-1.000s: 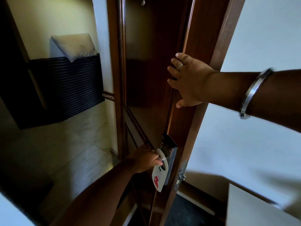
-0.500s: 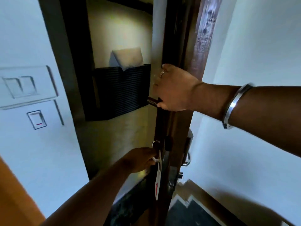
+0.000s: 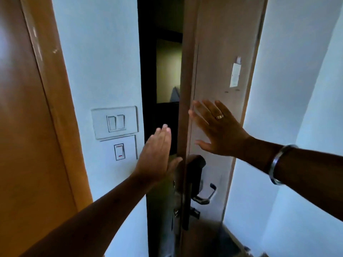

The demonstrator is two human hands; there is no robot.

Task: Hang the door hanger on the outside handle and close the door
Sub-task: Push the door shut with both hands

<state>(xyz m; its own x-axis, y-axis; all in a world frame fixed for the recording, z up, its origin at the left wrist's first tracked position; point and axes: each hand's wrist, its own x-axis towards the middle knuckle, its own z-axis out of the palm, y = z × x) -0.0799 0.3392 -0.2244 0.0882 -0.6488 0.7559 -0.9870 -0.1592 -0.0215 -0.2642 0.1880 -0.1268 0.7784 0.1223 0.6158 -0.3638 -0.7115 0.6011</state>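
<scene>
Door [image 3: 213,75] ajar — R hand [image 3: 219,130] lying flat on it, fingers spread; L hand [image 3: 157,156] hovering beside its edge, fingers pressed together — gripping nothing.

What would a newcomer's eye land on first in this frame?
Two open hands in mid-frame: the right hand, wearing a ring, is spread flat on the inside face of the door, and the left hand is raised edge-on in front of the dark gap beside the door's edge. Below them sits the inside handle, and the switch plates are on the white wall at left. The door hanger is not visible.
</scene>
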